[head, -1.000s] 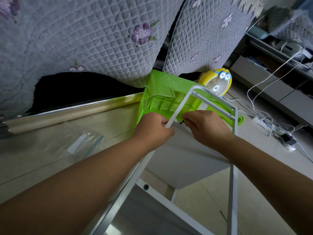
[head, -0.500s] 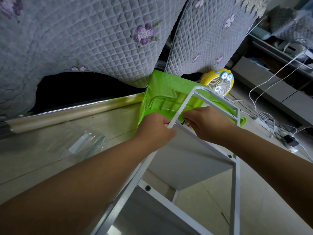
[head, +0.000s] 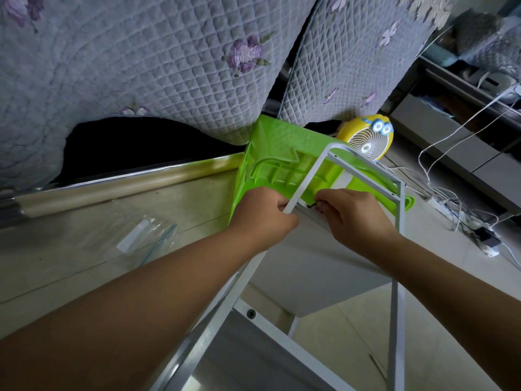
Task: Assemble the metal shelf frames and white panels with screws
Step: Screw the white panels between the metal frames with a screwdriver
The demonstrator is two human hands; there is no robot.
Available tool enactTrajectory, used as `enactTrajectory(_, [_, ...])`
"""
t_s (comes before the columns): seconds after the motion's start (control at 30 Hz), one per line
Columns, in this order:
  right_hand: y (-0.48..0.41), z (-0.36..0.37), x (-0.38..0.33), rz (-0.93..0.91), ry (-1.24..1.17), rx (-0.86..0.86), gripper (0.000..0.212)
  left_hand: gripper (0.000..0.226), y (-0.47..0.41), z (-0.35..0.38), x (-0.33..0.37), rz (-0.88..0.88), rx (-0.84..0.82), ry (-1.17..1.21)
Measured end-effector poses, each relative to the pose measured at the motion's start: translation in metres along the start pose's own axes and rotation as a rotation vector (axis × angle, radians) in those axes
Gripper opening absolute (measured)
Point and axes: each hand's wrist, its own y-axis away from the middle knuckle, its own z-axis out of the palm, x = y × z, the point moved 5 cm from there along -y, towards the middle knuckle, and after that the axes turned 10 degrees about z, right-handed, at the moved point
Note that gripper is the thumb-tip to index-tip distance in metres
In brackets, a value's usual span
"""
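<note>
The white metal frame [head: 308, 176] is seen in the head view standing on the floor [head: 70, 263], with its rounded top corner in front of a green plastic piece [head: 270, 153] and a yellow fan [head: 366, 141]. Its left upright is gripped by the left hand [head: 262, 218], the fingers being curled round the bar where a white panel [head: 310, 266] meets it. A small dark part [head: 313, 205], too small to be told as screw or tool, is pinched between the thumb and fingertips of the right hand [head: 356, 218] at the panel's far edge, just beside that upright. 1 dark screw head [head: 250, 313] is seated in a lower crossbar. A clear plastic bag [head: 146, 235] and a shiny roll [head: 112, 184] are laid on the floor to the left. A quilted cover [head: 141, 66] is hung behind, and white cables [head: 451, 210] are spread at the right.
</note>
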Motion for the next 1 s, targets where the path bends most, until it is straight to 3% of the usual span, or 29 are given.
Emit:
enactTrajectory(0.2, [-0.017, 0.004, -0.008, -0.117, 0.104, -0.185, 0.016, 0.049, -0.002, 0.001, -0.004, -0.015, 0.017, 0.013])
enactTrajectory(0.37, [-0.008, 0.0, -0.002, -0.097, 0.088, -0.112, 0.01, 0.035, -0.001, 0.002, -0.003, -0.014, 0.016, 0.004])
enactTrajectory(0.57, [-0.01, 0.002, -0.006, -0.125, 0.131, -0.166, 0.006, 0.043, -0.002, 0.001, -0.004, -0.01, 0.021, 0.012])
enactTrajectory(0.83, [-0.021, 0.007, -0.012, -0.104, 0.333, -0.396, 0.022, 0.046, -0.002, 0.0, -0.01, -0.034, 0.065, 0.039])
enactTrajectory(1.0, [-0.023, 0.009, -0.021, -0.092, 0.405, -0.428, 0.021, 0.03, -0.003, -0.002, -0.017, -0.059, 0.059, 0.036])
